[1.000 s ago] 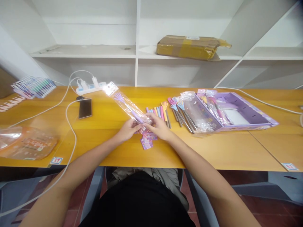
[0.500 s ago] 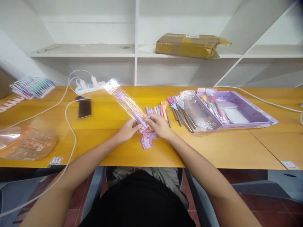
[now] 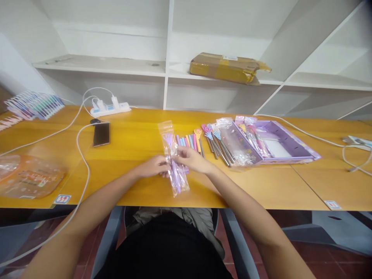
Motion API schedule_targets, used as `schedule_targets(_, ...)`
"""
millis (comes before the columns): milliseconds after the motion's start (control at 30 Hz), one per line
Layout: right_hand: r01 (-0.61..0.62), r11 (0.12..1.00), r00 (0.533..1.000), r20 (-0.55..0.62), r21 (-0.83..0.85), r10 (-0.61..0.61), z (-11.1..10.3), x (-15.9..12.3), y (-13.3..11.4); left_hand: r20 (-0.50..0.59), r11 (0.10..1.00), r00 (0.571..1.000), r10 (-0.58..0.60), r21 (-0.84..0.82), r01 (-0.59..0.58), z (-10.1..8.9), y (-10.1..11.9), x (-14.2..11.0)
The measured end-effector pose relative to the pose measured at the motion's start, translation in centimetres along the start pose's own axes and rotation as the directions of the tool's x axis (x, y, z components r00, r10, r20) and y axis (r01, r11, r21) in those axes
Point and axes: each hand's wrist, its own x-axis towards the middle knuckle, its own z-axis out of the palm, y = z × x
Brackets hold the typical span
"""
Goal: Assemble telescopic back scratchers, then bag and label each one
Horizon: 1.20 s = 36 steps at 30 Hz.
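Both hands meet over the middle of the yellow table (image 3: 261, 190). My left hand (image 3: 152, 167) and my right hand (image 3: 190, 159) pinch a long clear bag holding a purple hand-shaped scratcher (image 3: 173, 162). The bag stands nearly upright, claw end away from me, handle end hanging toward the table's front edge. Just behind lies a row of coloured scratchers (image 3: 203, 140) with metal stems.
A purple box (image 3: 286, 145) with packed scratchers and empty clear bags (image 3: 240, 141) lies to the right. A phone (image 3: 101, 134), white cables and a power strip (image 3: 109, 108) sit at the left, with an orange plastic bag (image 3: 30, 179). A brown parcel (image 3: 228, 68) rests on the shelf.
The bagged scratcher turned from slanting up-left to nearly straight, and slid toward me, so both hands now grip its middle. The camera view shifted slightly left.
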Motion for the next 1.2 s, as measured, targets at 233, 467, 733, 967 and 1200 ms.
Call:
schedule_targets(233, -0.258, 0.964, 0.954, 0.173, 0.058, 0.245, 5.3, -7.0, 1.6, -0.261, 0.986, 0.961, 0.089, -0.112, -0.122, -0.8, -0.5, 0.7)
schedule_targets(467, -0.285, 0.958, 0.883, 0.388, -0.006, 0.265, 5.6, -8.3, 0.9, -0.25, 0.991, 0.959, 0.132, 0.063, -0.12, 0.5, -1.0, 1.0)
schedule_targets(733, -0.258, 0.966, 0.924, 0.291, 0.0, 0.246, 5.0, -8.2, 2.2, -0.163, 0.988, 0.978, 0.128, -0.069, -0.14, 0.4, -0.6, 1.1)
schedule_targets(967, -0.145, 0.98, 0.974, 0.155, -0.133, 0.165, 6.0, -8.6, 3.2, -0.215, 0.989, 0.975, 0.064, -0.115, -0.091, 0.6, -1.5, 1.3)
schedule_targets(1200, -0.064, 0.802, 0.918, -0.351, -0.593, -0.186, 5.2, -8.3, 4.1, -0.269, 0.999, 0.963, 0.028, -0.019, -0.034, 0.5, -1.5, 1.3)
